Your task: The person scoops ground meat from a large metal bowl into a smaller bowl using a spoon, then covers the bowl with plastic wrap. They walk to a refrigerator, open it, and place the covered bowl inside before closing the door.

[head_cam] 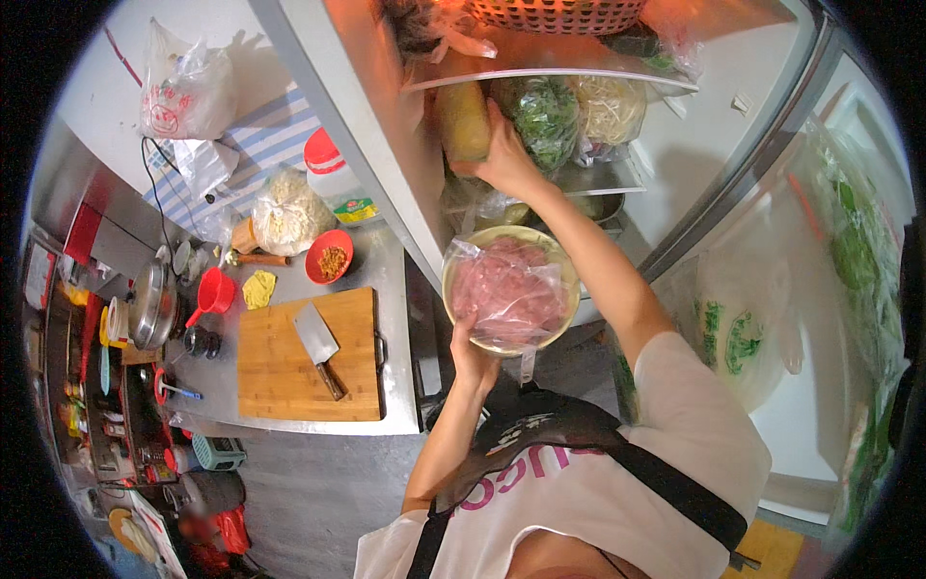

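Note:
My left hand (474, 354) holds the near left edge of a round bowl (575, 289) of raw meat (506, 286), partly covered with clear plastic, in front of the open refrigerator. Inside, my right hand (506, 155) rests against the right side of a yellowish bagged item (464, 123), fingers and thumb around it; its exact kind is unclear. Just right of that hand sit a plastic bag of leafy greens (546, 123) and a bag of pale strands, perhaps sprouts (611, 108).
A refrigerator shelf edge (557, 74) with a basket (561, 16) is above my right hand. The open door (781, 434) holds bagged vegetables (854, 246). On the steel counter (398, 347) at left lie a cutting board (271, 362) with a cleaver (316, 333), and a red bowl (347, 253).

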`<state>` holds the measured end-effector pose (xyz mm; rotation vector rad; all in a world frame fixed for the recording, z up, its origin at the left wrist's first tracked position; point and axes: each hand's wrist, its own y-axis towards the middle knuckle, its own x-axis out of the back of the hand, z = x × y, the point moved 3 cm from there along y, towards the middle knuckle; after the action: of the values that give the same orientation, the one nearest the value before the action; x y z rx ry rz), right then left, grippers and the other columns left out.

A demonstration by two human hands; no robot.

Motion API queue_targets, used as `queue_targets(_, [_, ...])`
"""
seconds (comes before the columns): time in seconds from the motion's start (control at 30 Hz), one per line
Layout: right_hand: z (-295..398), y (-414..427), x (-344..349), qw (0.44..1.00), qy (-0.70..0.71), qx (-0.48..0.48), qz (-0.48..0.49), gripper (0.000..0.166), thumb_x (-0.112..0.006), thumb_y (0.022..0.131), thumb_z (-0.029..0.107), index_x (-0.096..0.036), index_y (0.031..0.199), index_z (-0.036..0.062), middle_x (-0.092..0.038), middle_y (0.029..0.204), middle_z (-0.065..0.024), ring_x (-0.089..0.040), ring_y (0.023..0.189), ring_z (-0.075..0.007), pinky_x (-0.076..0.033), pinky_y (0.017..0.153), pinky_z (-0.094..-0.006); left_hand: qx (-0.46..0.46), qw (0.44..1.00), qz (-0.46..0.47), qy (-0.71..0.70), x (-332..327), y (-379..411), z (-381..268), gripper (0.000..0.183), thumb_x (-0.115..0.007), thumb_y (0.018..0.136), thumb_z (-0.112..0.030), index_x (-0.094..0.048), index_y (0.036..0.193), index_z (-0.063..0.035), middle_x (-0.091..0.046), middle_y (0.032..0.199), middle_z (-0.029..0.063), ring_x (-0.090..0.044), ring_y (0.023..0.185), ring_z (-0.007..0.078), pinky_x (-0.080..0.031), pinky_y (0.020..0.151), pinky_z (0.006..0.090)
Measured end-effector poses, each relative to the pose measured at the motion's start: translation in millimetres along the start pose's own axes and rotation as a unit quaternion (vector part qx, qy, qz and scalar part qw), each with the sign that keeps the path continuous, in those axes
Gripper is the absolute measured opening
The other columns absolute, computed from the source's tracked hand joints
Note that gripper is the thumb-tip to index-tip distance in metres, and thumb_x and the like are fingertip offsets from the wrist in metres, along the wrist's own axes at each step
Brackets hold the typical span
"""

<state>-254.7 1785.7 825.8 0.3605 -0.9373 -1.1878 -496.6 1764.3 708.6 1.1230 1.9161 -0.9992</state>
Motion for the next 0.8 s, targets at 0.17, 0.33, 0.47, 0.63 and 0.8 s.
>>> queue_targets(0.17, [-37.8, 45.3, -3.0, 0.997, 0.059, -0.04, -0.026, 0.064, -0.073, 0.065, 0.02, -0.044, 0.119, 0.0029, -0.059, 0.099, -0.0178, -0.057, 0.093, -0.0321, -0.045, 0.082, -0.0365, -0.011, 1.0, -0.003, -0.007, -20.1, -1.7, 1.0, 0.06, -0.051, 0.077, -0.035, -0.033, 0.127, -0.006, -0.042, 0.124, 0.0121, -0.043, 0.112, 0.0285, -0.036, 0.093, 0.0439])
queue_targets(0.33, [-67.0, 95.2, 47.9, 0.935, 0.214, -0.28, -0.034, 0.036, -0.063, 0.077, 0.018, -0.052, 0.108, 0.0035, -0.059, 0.098, -0.0116, -0.057, 0.092, -0.0219, -0.051, 0.069, -0.0368, -0.037, 0.999, 0.003, -0.004, -38.1, 11.2, -14.7, 0.061, -0.052, 0.077, -0.034, -0.031, 0.129, -0.0079, -0.04, 0.126, 0.0117, -0.041, 0.114, 0.0285, -0.035, 0.094, 0.0447])
queue_targets(0.47, [-68.3, 101.8, 66.8, 0.993, 0.007, -0.014, -0.119, 0.035, -0.06, 0.079, 0.023, -0.053, 0.108, 0.0051, -0.056, 0.105, -0.0155, -0.056, 0.093, -0.0308, -0.046, 0.077, -0.0413, -0.04, 0.998, 0.037, -0.018, -43.5, 15.9, -18.6, 0.062, -0.051, 0.077, -0.034, -0.031, 0.129, -0.0081, -0.04, 0.126, 0.0118, -0.041, 0.114, 0.0285, -0.034, 0.095, 0.0446])
queue_targets(0.63, [-33.6, 88.0, 29.0, 0.943, -0.278, 0.122, -0.133, 0.028, -0.059, 0.076, 0.019, -0.057, 0.1, 0.0051, -0.057, 0.099, -0.0136, -0.053, 0.093, -0.0318, -0.041, 0.083, -0.0415, -0.04, 0.999, -0.001, -0.008, -24.6, 18.9, -7.6, 0.062, -0.051, 0.076, -0.034, -0.031, 0.128, -0.0071, -0.041, 0.126, 0.0125, -0.042, 0.114, 0.0292, -0.035, 0.094, 0.0448])
queue_targets(0.8, [-20.9, 63.2, 15.2, 0.769, -0.328, 0.541, 0.097, 0.026, -0.058, 0.063, 0.017, -0.064, 0.087, 0.0107, -0.059, 0.09, -0.0067, -0.054, 0.092, -0.0232, -0.037, 0.089, -0.0394, -0.023, 1.0, -0.003, -0.022, -9.7, 1.1, 3.8, 0.061, -0.052, 0.076, -0.033, -0.033, 0.127, -0.0055, -0.042, 0.125, 0.0132, -0.043, 0.113, 0.029, -0.035, 0.094, 0.0444])
